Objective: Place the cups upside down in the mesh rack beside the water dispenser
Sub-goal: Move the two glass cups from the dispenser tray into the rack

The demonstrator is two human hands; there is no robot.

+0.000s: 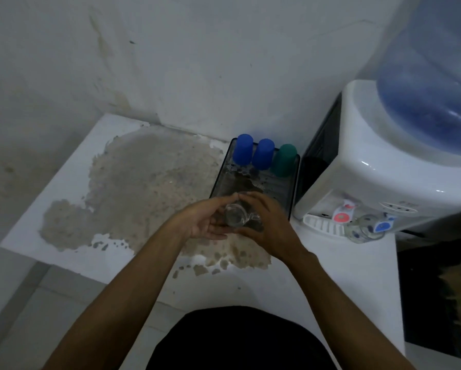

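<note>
Directly ahead of you, both forearms reach to twelve o'clock and meet over the counter. Your left hand (197,222) cups, and your right hand (269,225) wraps, fingers closed around a clear glass (236,216) held at the near edge of the mesh rack (293,180). Wet glass could slip or knock the rack rim as you turn it. Beyond, two blue cups (253,152) and a green cup (284,160) stand inverted; the water dispenser (384,156) sits at two o'clock.

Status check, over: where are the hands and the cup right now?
Left hand and right hand both on clear glass cup, over near end of mesh rack. Three cups already inverted at far end. Landing spot open.
</note>
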